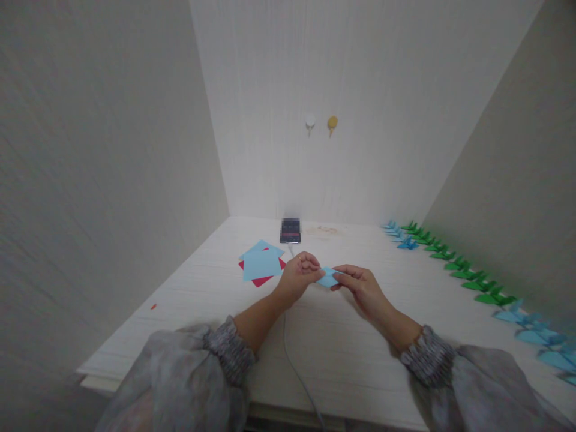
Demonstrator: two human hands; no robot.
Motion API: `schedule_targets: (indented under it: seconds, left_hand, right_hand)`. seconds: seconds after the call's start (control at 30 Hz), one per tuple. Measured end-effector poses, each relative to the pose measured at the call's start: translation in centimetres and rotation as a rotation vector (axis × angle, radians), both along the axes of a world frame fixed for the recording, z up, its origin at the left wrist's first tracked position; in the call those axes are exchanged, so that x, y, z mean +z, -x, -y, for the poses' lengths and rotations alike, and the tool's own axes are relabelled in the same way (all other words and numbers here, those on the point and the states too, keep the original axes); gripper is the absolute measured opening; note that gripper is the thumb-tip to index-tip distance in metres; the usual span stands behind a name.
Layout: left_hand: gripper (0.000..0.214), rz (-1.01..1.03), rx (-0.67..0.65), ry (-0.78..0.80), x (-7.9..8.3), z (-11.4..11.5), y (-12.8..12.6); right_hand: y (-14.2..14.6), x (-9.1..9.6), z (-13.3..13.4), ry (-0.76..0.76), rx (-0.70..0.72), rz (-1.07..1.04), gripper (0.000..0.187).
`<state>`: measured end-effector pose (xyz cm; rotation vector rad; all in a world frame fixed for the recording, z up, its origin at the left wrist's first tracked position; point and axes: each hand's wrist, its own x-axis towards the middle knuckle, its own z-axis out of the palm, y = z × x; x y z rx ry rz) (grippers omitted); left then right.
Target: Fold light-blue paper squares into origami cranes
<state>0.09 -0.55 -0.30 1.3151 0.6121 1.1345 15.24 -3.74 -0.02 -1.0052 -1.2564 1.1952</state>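
A small folded piece of light blue origami paper (pixel 327 278) is held up between both hands, a little above the white tabletop. My left hand (pixel 300 277) pinches its left side between thumb and fingers. On the other side, my right hand (pixel 359 287) grips the right corner, thumb on top and fingers behind. Part of the paper is covered by the fingertips. To the left of my left hand lies a loose stack of square sheets, with light blue sheets (pixel 261 264) on top of and around a red sheet (pixel 262 281).
A phone (pixel 290 231) leans at the back wall, its white cable (pixel 291 354) running under my left arm to the front edge. Along the right wall stand rows of folded green cranes (pixel 465 273) and blue cranes (pixel 537 333). An orange scrap (pixel 153 306) lies at left. Two hooks (pixel 332 123) hang on the wall.
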Motion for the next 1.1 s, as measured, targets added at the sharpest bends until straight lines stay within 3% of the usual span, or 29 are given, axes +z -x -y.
schedule_targets:
  seconds: [0.53, 0.83, 1.1]
  left_hand:
    - [0.032, -0.019, 0.019, -0.013, -0.3, -0.5, 0.2]
    - [0.025, -0.215, 0.066, -0.191, -0.6, 0.0, 0.0]
    - [0.033, -0.207, 0.059, -0.086, -1.0, -0.3, 0.0]
  right_hand:
    - [-0.6, 0.1, -0.1, -0.041, 0.057, -0.033, 0.020]
    - [0.3, -0.1, -0.3, 0.030, 0.045, 0.181, 0.021]
    - [0.3, -0.2, -0.4, 0.014, -0.005, 0.321, 0.015]
